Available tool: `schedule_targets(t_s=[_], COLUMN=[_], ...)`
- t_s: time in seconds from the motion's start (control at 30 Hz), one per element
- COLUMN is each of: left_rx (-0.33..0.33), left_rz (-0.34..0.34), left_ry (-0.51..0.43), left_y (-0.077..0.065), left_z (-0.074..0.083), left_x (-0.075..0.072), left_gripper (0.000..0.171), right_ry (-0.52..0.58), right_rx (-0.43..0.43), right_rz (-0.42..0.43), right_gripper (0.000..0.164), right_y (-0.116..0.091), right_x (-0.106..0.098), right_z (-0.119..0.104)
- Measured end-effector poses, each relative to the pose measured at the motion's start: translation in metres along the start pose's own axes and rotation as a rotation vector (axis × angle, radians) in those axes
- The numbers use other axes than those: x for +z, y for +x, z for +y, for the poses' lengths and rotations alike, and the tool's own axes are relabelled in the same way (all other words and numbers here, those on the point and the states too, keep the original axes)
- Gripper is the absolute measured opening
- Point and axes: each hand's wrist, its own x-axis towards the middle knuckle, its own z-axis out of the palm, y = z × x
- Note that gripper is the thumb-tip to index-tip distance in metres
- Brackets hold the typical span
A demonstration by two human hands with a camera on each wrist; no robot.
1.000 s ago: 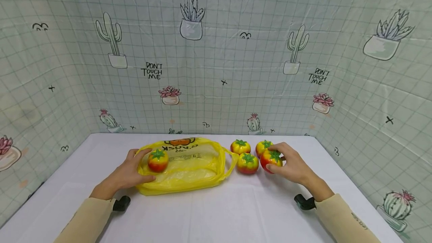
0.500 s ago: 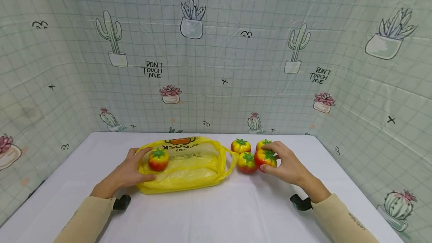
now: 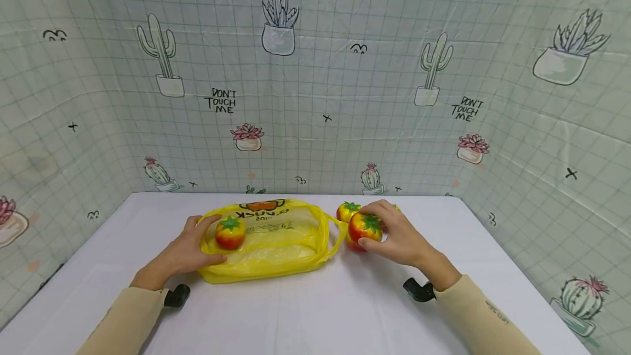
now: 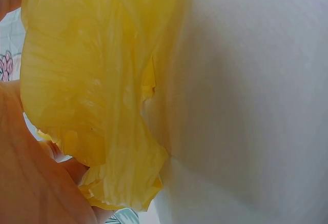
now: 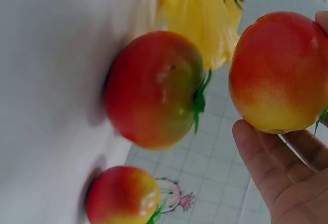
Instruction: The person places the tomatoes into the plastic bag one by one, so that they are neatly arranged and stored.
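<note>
My right hand (image 3: 401,238) grips a red-and-yellow tomato (image 3: 365,225) with a green leafy top. In the right wrist view, that held tomato (image 5: 282,73) is off the table, apart from another tomato (image 5: 156,90). Several tomatoes stand close by; one (image 3: 348,211) shows behind the held one, the others are mostly hidden by it and my hand. A yellow plastic bag (image 3: 276,270) lies with its mouth spread, and my left hand (image 3: 184,248) holds its left end. Another tomato (image 3: 230,233) is at that end, between my thumb and fingers.
A white cloth covers the table (image 3: 305,322). Grid-patterned curtains (image 3: 325,86) with cactus drawings enclose the back and both sides. One bag handle (image 3: 339,237) sticks out to the right, near the tomatoes.
My right hand has moved left with the tomato, which now comes in front of another tomato near the bag's handle. My left hand and the bag look unchanged.
</note>
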Motion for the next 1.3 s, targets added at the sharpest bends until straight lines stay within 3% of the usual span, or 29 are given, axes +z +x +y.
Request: schedule_targets(t_s=[0.67,1.3], left_rx=[-0.015,0.003], left_rz=[-0.012,0.001], left_ry=[0.002,0.006], left_y=[0.0,0.0], left_z=[-0.001,0.0], left_x=[0.0,0.001], left_gripper=[0.095,0.094], right_ry=[0.062,0.022], right_rx=[-0.039,-0.032], right_rz=[-0.083,-0.254], right_gripper=[0.047,0.052], right_y=[0.053,0.106], right_x=[0.042,0.079], right_z=[-0.039,-0.071])
